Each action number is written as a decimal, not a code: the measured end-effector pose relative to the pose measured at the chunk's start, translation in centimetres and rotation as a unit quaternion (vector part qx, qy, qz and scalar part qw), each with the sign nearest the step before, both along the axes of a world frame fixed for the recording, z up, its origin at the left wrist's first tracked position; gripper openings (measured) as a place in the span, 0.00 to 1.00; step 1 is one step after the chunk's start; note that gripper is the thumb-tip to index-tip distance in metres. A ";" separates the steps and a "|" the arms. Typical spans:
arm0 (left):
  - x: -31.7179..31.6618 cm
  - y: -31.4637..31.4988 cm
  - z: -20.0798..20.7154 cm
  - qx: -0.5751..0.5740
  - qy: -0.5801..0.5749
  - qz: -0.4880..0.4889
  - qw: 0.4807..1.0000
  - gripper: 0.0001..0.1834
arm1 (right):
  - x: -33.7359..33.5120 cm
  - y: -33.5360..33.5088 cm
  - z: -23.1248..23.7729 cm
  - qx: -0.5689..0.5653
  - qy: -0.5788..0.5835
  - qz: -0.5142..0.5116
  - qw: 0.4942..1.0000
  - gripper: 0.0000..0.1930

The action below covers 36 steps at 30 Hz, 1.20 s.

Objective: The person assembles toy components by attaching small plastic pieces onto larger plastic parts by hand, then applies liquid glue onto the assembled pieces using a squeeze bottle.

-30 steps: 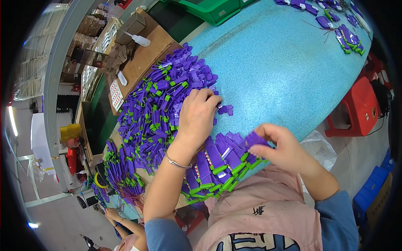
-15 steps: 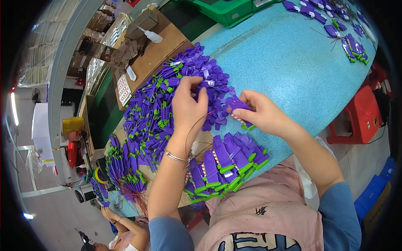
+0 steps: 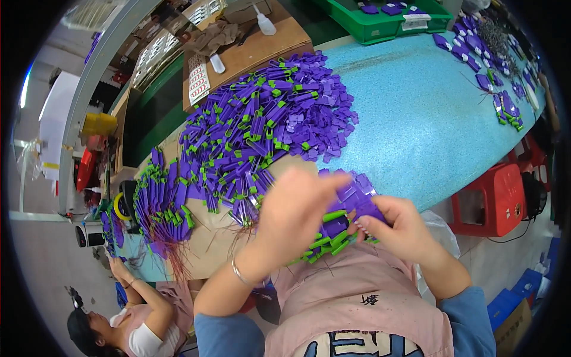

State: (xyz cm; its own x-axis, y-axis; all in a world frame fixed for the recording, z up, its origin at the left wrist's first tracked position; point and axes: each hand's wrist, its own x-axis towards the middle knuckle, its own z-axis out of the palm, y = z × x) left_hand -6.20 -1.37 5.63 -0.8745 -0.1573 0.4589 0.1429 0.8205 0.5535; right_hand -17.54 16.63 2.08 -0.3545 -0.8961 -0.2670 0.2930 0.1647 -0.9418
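My right hand [image 3: 406, 229] pinches a purple plastic casing [image 3: 369, 209] between thumb and fingers, close to my apron. A small piece with red and white stripes shows at its fingertips. My left hand [image 3: 297, 208], blurred by motion, hovers over the near table edge, its fingers pointing toward the right hand; whether it holds anything is unclear. Under and between both hands lies a stack of purple casings with green ends [image 3: 340, 239], partly hidden by the left hand. Beyond them spreads a large heap of loose purple and green parts [image 3: 256, 128].
A wooden board [image 3: 285, 44] with a white squeeze bottle [image 3: 265, 25] stands behind the heap. A green tray [image 3: 380, 27] is at the back, a red stool [image 3: 491, 199] at the right. Wired purple units [image 3: 163, 202] lie left, near a co-worker [image 3: 131, 315].
My left hand has moved from the heap down toward the near edge. My right hand has drawn closer to my body with the casing. The view has shifted.
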 end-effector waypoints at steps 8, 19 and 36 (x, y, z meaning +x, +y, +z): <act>9.6 5.9 -2.5 0.047 0.042 0.052 0.997 0.23 | 6.6 1.2 0.8 -0.047 0.275 0.096 0.955 0.11; 15.5 9.1 -4.5 0.138 0.047 0.136 0.980 0.12 | 11.1 1.9 1.0 -0.069 0.456 0.202 0.864 0.04; 14.1 2.7 2.2 0.635 0.339 -0.205 0.663 0.14 | 2.7 -4.6 0.2 -0.028 0.088 -0.153 0.984 0.17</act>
